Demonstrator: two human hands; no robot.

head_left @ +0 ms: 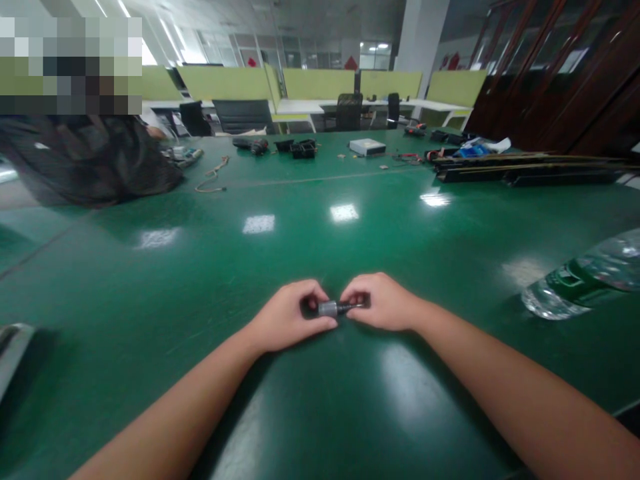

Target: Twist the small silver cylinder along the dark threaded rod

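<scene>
A small dark cylindrical tool with a grey band [328,308] lies level between my two hands, just over the green table [280,253]. The fingers and thumb of my left hand [295,317] curl round its thicker left part. At the other side, my right hand [383,303] pinches the thin dark right end. Part of the tool is hidden inside my fingers, so its exact kind is hard to tell.
A clear bottle with a green label [585,277] lies at the right. Long black strips [525,168], a grey box [367,147], black parts [303,148] and a cable [213,177] are farther back. At the left back, a person sits by a dark mesh chair [95,157].
</scene>
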